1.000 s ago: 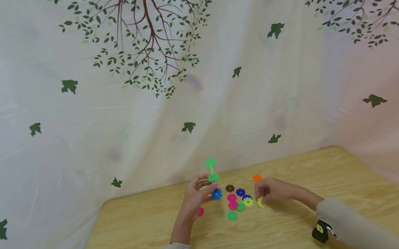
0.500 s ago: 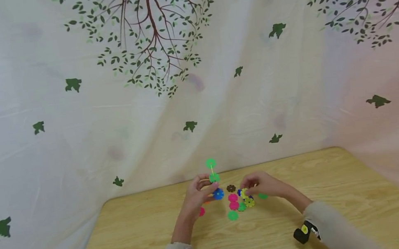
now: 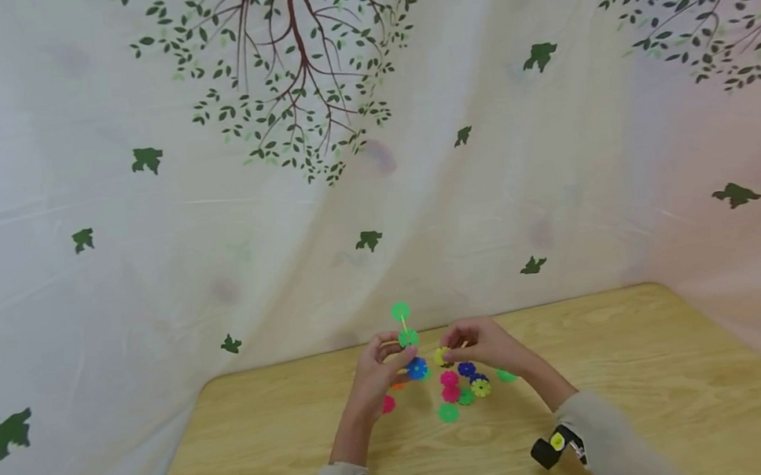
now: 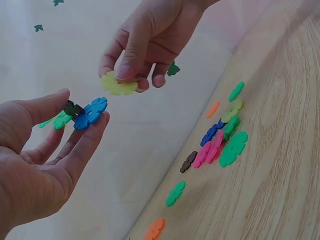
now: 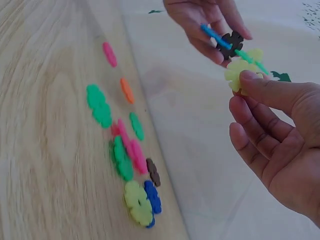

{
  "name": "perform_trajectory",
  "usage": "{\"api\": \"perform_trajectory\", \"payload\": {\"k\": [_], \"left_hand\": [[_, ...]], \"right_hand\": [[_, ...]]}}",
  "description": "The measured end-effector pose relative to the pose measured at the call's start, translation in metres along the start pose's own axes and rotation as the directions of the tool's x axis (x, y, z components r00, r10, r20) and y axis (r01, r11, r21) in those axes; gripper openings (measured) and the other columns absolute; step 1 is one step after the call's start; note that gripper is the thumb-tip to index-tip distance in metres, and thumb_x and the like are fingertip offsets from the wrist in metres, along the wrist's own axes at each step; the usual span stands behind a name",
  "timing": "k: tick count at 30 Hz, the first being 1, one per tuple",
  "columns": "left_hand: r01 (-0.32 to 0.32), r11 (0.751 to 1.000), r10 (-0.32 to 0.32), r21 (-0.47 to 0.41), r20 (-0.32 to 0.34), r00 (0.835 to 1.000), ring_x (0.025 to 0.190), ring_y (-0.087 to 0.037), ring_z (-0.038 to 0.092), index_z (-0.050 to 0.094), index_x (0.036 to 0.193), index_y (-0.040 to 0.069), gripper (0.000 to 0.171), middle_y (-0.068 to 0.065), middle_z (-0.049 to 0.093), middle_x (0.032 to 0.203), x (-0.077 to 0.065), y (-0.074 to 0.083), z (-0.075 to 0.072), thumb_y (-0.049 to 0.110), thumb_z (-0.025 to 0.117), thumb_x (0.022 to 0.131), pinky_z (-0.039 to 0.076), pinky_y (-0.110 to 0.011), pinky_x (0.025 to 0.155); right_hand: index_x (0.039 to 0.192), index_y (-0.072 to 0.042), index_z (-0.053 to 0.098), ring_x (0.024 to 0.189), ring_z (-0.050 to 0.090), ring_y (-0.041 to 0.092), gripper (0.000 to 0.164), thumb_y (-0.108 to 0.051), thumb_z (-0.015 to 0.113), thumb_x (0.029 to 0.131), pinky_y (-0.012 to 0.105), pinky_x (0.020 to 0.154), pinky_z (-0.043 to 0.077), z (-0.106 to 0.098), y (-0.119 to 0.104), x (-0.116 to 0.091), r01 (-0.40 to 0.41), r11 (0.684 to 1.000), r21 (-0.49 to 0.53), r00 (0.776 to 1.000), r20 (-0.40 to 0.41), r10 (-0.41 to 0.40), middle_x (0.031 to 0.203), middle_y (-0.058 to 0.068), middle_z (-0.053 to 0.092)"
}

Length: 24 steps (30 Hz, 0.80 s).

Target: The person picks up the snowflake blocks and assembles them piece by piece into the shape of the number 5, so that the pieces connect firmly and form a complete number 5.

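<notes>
My left hand (image 3: 373,373) holds up a small chain of interlocking flower-shaped plastic discs. A blue disc (image 4: 91,114) forms its near end, slotted to a dark brown disc (image 5: 227,52); green and yellow ones follow, with a green disc (image 3: 400,311) at the top. Between thumb and fingers of my right hand (image 3: 485,345) is a single yellow disc (image 4: 118,86), held flat by one edge. In the left wrist view this yellow disc is close to the blue disc, with a small gap between them.
Loose discs lie on the wooden table (image 3: 293,454) below the hands: pink (image 3: 451,393), green (image 3: 448,413), dark blue (image 3: 466,369), yellow (image 3: 480,387) and brown (image 4: 188,162) among them. A curtain printed with trees and leaves (image 3: 286,281) hangs behind the table's far edge.
My right hand has picked the yellow disc up from the table's right side and carried it left, toward the chain. My left hand has stayed nearly still with the chain.
</notes>
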<state>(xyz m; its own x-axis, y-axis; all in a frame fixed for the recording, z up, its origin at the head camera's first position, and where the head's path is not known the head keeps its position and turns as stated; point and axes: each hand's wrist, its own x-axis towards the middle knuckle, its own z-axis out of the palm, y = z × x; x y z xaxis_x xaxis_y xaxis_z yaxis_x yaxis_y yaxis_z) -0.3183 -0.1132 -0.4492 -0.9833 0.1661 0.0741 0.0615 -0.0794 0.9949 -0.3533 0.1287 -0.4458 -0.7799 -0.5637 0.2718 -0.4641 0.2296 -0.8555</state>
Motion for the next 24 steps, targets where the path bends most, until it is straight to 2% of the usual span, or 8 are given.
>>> {"api": "perform_trajectory", "payload": {"k": [6, 12, 19, 21, 24], "left_hand": [[-0.006, 1.0, 0.006, 0.002, 0.001, 1.0, 0.088, -0.011, 0.07, 0.054, 0.127, 0.0, 0.041, -0.006, 0.064, 0.106, 0.002, -0.002, 0.0, 0.019, 0.073, 0.096, 0.063, -0.031, 0.078], [0.004, 1.0, -0.004, -0.009, -0.01, 1.0, 0.089, -0.011, 0.069, 0.053, 0.126, 0.0, 0.041, -0.005, 0.063, 0.105, 0.004, -0.001, 0.0, 0.019, 0.073, 0.095, 0.063, -0.032, 0.079], [0.005, 1.0, -0.005, -0.003, -0.021, 1.0, 0.088, -0.011, 0.069, 0.053, 0.128, -0.001, 0.042, -0.006, 0.063, 0.105, 0.004, 0.001, -0.001, 0.018, 0.072, 0.096, 0.063, -0.034, 0.079], [0.009, 1.0, -0.009, -0.002, -0.021, 1.0, 0.087, -0.011, 0.069, 0.053, 0.127, -0.001, 0.041, -0.005, 0.063, 0.105, 0.005, 0.001, -0.002, 0.017, 0.072, 0.096, 0.063, -0.034, 0.08], [0.006, 1.0, -0.006, 0.0, -0.019, 1.0, 0.087, -0.01, 0.069, 0.053, 0.127, -0.001, 0.041, -0.005, 0.063, 0.104, 0.004, 0.001, -0.002, 0.018, 0.072, 0.096, 0.063, -0.033, 0.08]], "right_hand": [[0.1, -0.001, 0.069, 0.086, 0.074, 0.033, 0.014, -0.013, 0.073, 0.095, 0.042, 0.077, 0.064, 0.006, -0.001, 0.003, -0.015, 0.997, 0.076, 1.0, -0.008, 0.016, 0.094, 0.019, 0.072], [0.098, -0.001, 0.069, 0.085, 0.074, 0.03, 0.013, -0.012, 0.073, 0.094, 0.047, 0.079, 0.063, 0.008, -0.003, 0.003, -0.011, 0.996, 0.085, 1.0, -0.021, 0.013, 0.094, 0.018, 0.071], [0.096, -0.004, 0.071, 0.087, 0.071, 0.039, 0.009, -0.011, 0.075, 0.093, 0.04, 0.077, 0.063, 0.011, -0.002, 0.003, 0.043, 0.998, 0.048, 0.998, -0.037, -0.041, 0.094, 0.015, 0.071], [0.095, -0.004, 0.071, 0.087, 0.071, 0.038, 0.008, -0.011, 0.075, 0.093, 0.042, 0.076, 0.063, 0.012, -0.001, 0.004, 0.056, 0.997, 0.049, 0.998, -0.037, -0.055, 0.094, 0.016, 0.071], [0.094, -0.004, 0.072, 0.084, 0.072, 0.028, 0.007, -0.01, 0.075, 0.092, 0.041, 0.075, 0.063, 0.013, 0.001, 0.005, 0.073, 0.996, 0.045, 0.997, -0.038, -0.071, 0.093, 0.016, 0.071]]}}
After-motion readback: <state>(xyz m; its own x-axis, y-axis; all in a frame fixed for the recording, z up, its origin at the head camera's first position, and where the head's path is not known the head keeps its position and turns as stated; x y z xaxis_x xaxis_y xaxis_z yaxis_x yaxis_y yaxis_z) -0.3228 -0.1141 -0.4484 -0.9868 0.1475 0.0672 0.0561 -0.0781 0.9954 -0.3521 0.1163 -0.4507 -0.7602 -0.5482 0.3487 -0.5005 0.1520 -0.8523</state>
